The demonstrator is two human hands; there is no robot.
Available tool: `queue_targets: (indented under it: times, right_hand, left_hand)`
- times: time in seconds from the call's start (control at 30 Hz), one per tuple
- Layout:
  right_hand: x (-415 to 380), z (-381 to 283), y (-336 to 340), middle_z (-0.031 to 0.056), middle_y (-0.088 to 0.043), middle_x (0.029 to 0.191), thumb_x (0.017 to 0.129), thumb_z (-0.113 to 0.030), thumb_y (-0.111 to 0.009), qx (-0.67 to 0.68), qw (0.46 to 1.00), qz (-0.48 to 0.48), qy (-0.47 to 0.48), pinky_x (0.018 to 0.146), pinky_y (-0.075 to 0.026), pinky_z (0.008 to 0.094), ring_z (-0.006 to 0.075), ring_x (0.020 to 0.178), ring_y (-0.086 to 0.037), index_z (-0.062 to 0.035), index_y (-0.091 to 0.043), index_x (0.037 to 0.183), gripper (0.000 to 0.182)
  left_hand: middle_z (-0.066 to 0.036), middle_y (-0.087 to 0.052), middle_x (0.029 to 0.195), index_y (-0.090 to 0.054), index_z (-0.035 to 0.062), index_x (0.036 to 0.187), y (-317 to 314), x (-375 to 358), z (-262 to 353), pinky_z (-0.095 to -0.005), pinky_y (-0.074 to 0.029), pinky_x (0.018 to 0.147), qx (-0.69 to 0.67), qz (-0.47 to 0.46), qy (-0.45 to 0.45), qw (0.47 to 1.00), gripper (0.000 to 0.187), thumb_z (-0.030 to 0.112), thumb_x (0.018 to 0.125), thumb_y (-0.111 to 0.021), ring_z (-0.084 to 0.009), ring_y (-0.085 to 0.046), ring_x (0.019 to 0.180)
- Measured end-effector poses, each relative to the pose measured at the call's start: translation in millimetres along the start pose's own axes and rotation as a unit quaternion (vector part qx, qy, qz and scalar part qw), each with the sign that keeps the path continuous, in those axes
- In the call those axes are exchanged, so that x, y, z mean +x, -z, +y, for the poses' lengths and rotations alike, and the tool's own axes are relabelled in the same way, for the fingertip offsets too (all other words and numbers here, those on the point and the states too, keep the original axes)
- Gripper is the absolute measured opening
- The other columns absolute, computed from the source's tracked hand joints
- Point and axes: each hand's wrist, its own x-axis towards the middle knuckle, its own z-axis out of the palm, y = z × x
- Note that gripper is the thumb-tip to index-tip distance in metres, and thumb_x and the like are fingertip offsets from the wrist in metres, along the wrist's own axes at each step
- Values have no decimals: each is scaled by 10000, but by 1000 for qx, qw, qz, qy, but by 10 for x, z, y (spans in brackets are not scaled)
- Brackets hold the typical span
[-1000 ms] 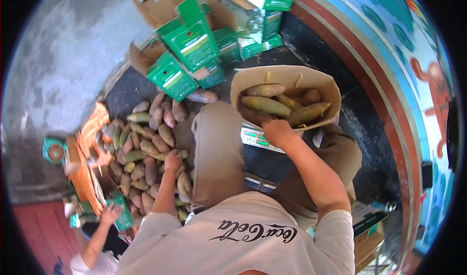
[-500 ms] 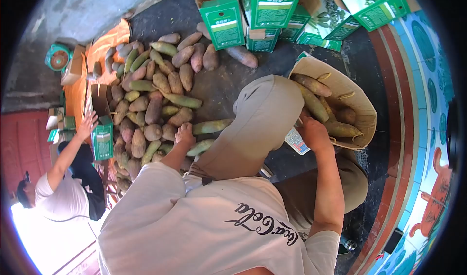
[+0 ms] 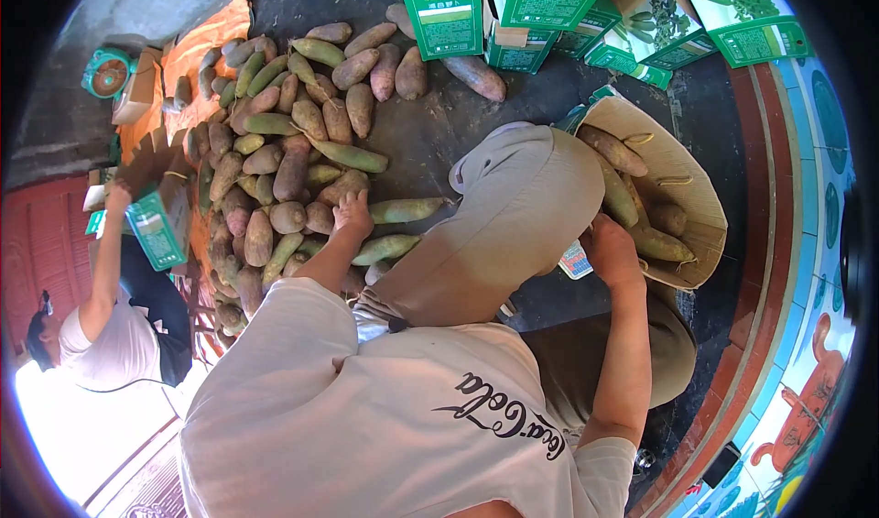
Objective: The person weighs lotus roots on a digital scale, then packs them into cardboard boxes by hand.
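A large heap of green and reddish-brown radishes (image 3: 289,172) covers the floor on the left. My left hand (image 3: 351,214) lies at the right side of this heap, its fingers apart and stretched over a brown radish (image 3: 344,185). A long green radish (image 3: 405,210) points away to the right beside it. My right hand (image 3: 612,248) hangs by my knee with its fingers curled inward, close to the near side of a cardboard box (image 3: 700,161) holding several radishes. What its fingers hold, if anything, is hidden. Below that hand is a small printed card-like thing (image 3: 576,261).
Several green printed boxes (image 3: 558,0) stand at the top. On the left a co-worker (image 3: 110,335) handles another green box (image 3: 156,229). A green round scale (image 3: 108,74) sits at the upper left. A tiled wall (image 3: 815,207) borders the right side.
The co-worker's arm has pulled back, and the green box there is now lifted and tilted. My view has shifted slightly; both my hands stay at about the same spots.
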Motion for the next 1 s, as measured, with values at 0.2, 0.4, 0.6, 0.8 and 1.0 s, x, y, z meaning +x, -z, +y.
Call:
queue_targets:
  times: [0.2, 0.4, 0.6, 0.8, 1.0]
  right_hand:
    - [3, 11, -15, 193, -620, 958, 803, -109, -603, 26, 999, 30, 29, 777, -478, 447, 379, 912, -587, -25, -581, 995, 211]
    - [0, 48, -63, 165, -620, 932, 789, -115, -617, 12, 998, 42, 37, 761, -489, 433, 353, 896, -597, -34, -586, 985, 214]
    - [9, 11, -40, 130, -617, 922, 753, -124, -667, -7, 999, 35, 29, 758, -496, 410, 307, 891, -603, -40, -593, 934, 212]
    - [14, -30, 8, 129, -613, 913, 750, -117, -665, -8, 1000, 18, 9, 765, -494, 409, 305, 893, -599, -34, -595, 900, 185]
    - [17, 18, -22, 123, -608, 907, 753, -129, -667, 6, 1000, 21, 22, 769, -493, 407, 297, 894, -596, -35, -591, 898, 188]
  left_hand:
    - [-88, -358, 1406, -378, 156, 1347, -195, -20, 347, -485, -290, 1056, 57, -15, -182, 982, 591, 145, 799, -600, -282, -306, 1333]
    - [-89, -278, 1476, -330, 160, 1383, -329, 112, 739, -538, -233, 1092, 64, -101, -190, 974, 677, 161, 781, -641, -275, -230, 1383]
    - [-93, -412, 1374, -346, 164, 1372, -381, 271, 939, -533, -284, 1057, 78, -89, -234, 965, 620, 148, 809, -606, -277, -355, 1316]
    - [-100, -515, 1181, -418, 147, 1316, -416, 317, 1126, -491, -387, 956, 136, -83, -230, 960, 488, 243, 860, -562, -255, -484, 1163]
    - [-92, -543, 1198, -526, 122, 1212, -703, 288, 1222, -457, -423, 909, 187, -134, -268, 935, 396, 231, 840, -608, -252, -500, 1168]
